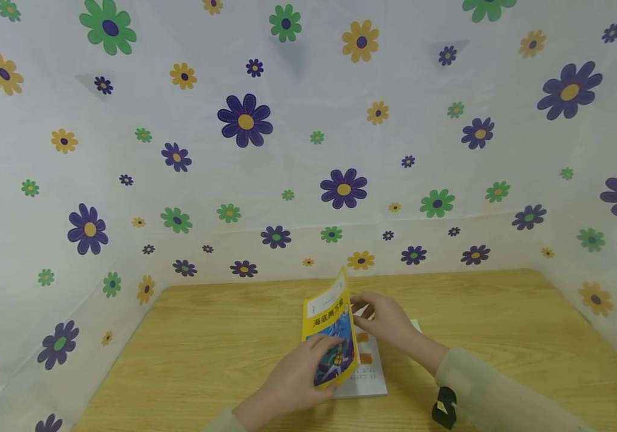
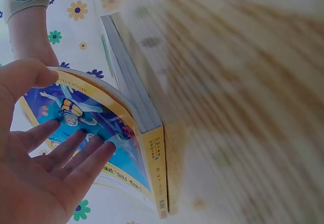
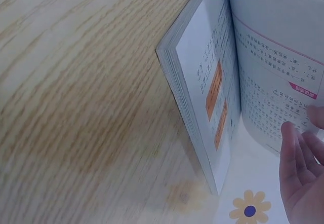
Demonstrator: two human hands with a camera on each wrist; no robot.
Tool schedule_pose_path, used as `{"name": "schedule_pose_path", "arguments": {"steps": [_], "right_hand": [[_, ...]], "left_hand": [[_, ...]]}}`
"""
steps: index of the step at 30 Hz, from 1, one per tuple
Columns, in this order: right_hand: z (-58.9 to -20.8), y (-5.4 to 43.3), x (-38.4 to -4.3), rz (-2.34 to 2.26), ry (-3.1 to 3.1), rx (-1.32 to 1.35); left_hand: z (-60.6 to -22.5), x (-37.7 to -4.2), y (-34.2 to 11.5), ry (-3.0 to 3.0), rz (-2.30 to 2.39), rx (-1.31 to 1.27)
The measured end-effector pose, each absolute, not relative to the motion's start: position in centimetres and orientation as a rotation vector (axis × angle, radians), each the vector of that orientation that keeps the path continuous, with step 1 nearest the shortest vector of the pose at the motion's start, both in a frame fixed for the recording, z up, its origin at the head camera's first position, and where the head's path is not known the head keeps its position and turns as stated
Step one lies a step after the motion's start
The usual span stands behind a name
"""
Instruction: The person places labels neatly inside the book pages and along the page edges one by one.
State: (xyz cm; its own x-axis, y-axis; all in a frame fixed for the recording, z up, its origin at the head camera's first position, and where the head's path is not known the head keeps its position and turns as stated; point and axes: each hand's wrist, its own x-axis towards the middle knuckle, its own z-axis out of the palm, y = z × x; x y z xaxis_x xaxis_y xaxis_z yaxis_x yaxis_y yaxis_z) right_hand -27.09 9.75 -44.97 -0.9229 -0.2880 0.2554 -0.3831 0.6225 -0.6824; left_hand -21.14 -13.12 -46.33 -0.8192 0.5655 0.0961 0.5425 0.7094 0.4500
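A paperback book (image 1: 330,336) with a yellow and blue cover showing an underwater picture stands partly opened on the table, its cover side lifted. My left hand (image 1: 300,366) holds that raised side from the left. In the left wrist view, the left thumb lies over the cover's edge and the fingers rest on the cover picture. My right hand (image 1: 384,318) is at the inner side of the opened book. In the right wrist view, its fingertips (image 3: 288,130) overlap the outer part of a raised printed page (image 3: 278,67). Orange blocks mark the facing page (image 3: 210,82).
The wooden table (image 1: 206,336) lies under the book. A flower-printed white sheet (image 1: 297,150) encloses the back and both sides. Something pale green (image 1: 415,325) shows beside the right forearm. A black device (image 1: 445,408) sits at the right sleeve.
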Motion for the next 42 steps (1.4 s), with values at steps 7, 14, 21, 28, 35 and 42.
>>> {"name": "schedule_pose_path", "arguments": {"steps": [7,14,21,28,35,42], "right_hand": [[-44.7,9.7,-27.2,1.236,-2.721,0.559],[-44.8,9.6,-27.5,1.315,-2.723,0.587],[-44.7,9.1,-27.8,1.417,-2.713,0.599],[-44.4,8.6,-28.0,1.521,-2.685,0.67],[-44.1,8.1,-28.2,1.578,-2.651,0.774],[-44.4,8.0,-28.5,1.656,-2.635,0.83]], "left_hand": [[-45.8,-21.3,-13.6,2.822,0.808,0.953],[-45.4,-21.4,-13.9,2.807,0.859,0.927],[-44.9,-21.6,-14.1,2.796,0.913,0.903],[-44.3,-21.7,-14.5,2.783,0.964,0.839],[-43.9,-21.7,-14.8,2.795,1.059,0.874],[-43.8,-21.7,-15.0,2.837,1.079,0.9]]}}
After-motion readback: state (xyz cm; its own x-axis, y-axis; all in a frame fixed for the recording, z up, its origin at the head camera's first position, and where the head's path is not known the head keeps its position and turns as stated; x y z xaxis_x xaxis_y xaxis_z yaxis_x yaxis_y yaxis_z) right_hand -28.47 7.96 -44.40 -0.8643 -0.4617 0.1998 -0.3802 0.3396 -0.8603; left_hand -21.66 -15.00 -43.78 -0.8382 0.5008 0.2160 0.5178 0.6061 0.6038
